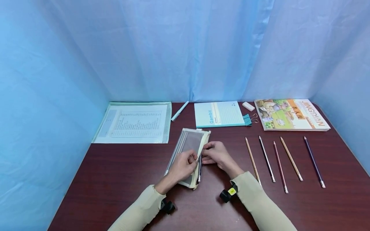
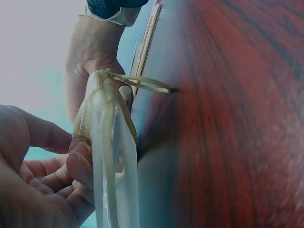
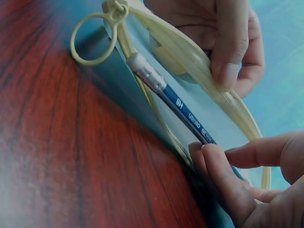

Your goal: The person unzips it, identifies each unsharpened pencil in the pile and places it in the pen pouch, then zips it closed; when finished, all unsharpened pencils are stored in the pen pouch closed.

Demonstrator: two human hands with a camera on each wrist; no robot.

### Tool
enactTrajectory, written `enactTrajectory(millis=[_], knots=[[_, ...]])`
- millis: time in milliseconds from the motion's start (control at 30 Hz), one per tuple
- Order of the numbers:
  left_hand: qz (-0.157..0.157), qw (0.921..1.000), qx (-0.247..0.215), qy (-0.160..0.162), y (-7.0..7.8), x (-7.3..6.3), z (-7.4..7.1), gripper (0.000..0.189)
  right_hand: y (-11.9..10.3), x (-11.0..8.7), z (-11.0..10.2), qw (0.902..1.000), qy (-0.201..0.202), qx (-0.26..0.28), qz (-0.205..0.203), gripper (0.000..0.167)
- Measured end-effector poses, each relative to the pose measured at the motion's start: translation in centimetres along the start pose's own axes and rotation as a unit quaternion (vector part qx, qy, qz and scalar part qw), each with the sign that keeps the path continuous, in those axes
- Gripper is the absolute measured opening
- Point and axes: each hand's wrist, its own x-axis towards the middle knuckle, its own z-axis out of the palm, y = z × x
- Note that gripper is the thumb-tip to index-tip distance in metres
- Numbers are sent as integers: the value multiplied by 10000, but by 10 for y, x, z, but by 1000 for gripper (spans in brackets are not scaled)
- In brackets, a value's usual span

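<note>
A translucent mesh pencil case (image 1: 189,139) with cream zipper edging lies mid-table, slanted. My left hand (image 1: 181,165) pinches the zipper edge on one side of its mouth, which gapes apart in the right wrist view. Within that gap lies a dark blue HB pencil (image 3: 185,110), its white eraser end toward the cream ring pull (image 3: 95,40). Fingers of my right hand (image 1: 218,155) pinch the pencil along its shaft, beside the zipper edge. The pencil's far end is hidden by those fingers and the case. From the left wrist view, the case (image 2: 118,190) stands edge-on between both hands.
Several pencils (image 1: 279,166) lie spread to the right. Along the back are a document sleeve (image 1: 133,123), a pen (image 1: 180,111), a notepad (image 1: 219,114), an eraser (image 1: 248,106), a teal binder clip (image 1: 247,119) and a picture-covered book (image 1: 292,115). Blue curtains (image 1: 179,51) border the table.
</note>
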Motion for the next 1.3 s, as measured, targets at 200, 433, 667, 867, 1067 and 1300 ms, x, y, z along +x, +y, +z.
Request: enactTrajectory(millis=[200,433,667,867,1067,1300], knots=[[-34,10000,-22,-13,0,0,0,7,0,-4,-3,10000,50,-42,-46,33],[-59,10000,-24,-8,-2,0,0,6,0,-1,1,9999,93,112,-29,28],[-6,10000,36,42,-1,0,0,6,-2,2,3,9998,140,124,-40,29],[-2,10000,-33,19,-2,0,-1,6,-4,2,2,9998,83,189,4,27],[-35,10000,-93,-4,-3,0,0,6,-4,2,6,9996,100,268,20,29],[-54,9999,-137,-39,-1,0,0,7,-9,-3,-2,9984,275,-468,-151,28]])
